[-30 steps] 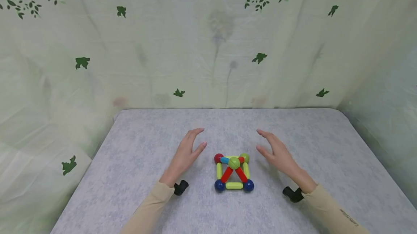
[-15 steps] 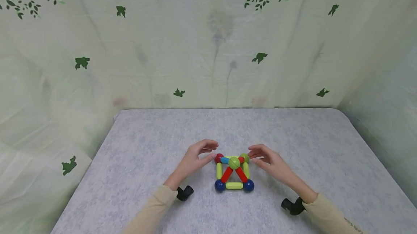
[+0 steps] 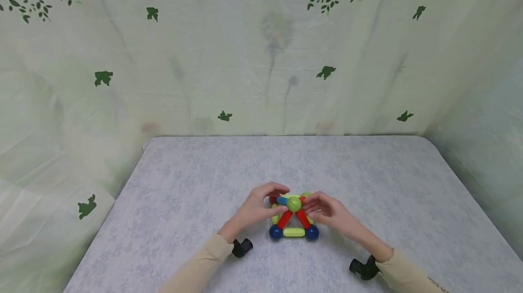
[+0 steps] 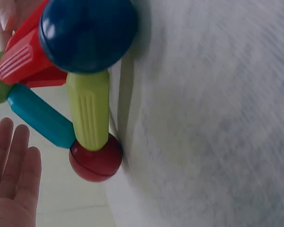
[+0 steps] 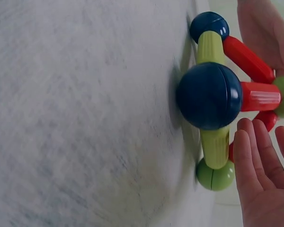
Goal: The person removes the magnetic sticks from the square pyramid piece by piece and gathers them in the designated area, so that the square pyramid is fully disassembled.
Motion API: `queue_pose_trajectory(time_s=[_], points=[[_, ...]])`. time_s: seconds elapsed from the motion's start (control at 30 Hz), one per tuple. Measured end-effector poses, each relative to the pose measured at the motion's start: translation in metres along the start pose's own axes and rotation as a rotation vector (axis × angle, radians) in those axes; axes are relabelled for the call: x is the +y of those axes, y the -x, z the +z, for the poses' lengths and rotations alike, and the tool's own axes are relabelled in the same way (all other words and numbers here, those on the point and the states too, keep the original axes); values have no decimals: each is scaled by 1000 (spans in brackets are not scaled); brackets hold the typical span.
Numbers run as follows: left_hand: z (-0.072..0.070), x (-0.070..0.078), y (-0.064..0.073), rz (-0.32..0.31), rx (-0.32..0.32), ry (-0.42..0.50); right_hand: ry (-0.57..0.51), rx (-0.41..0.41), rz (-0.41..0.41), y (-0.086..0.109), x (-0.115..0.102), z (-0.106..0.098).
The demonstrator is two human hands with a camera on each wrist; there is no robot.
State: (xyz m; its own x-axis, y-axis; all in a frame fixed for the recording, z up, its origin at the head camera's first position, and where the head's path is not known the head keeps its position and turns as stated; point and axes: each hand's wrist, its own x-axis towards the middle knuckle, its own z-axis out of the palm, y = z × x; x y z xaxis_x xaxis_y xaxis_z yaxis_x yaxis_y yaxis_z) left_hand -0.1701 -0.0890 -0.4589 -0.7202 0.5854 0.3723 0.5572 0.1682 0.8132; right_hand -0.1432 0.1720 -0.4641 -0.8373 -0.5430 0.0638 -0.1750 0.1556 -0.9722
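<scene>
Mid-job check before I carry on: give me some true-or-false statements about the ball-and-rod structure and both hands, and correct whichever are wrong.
1. The two near corner balls are dark blue. True.
2. The top ball is red. False: the top ball is green.
3. The teal rod runs from the top ball to the red corner ball. True.
4. The base rods in view are all blue. False: the base rods in view are yellow-green.
5. The left hand lies flat on the table. False: the left hand is raised off the table, beside the structure.
6. The right hand is at the structure's other side. True.
</scene>
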Motion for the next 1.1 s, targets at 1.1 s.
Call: queue_pose_trajectory(time_s=[1.1], points=[[22,3,-11,94,-22,-113,-14,60,46,-6,3,20]])
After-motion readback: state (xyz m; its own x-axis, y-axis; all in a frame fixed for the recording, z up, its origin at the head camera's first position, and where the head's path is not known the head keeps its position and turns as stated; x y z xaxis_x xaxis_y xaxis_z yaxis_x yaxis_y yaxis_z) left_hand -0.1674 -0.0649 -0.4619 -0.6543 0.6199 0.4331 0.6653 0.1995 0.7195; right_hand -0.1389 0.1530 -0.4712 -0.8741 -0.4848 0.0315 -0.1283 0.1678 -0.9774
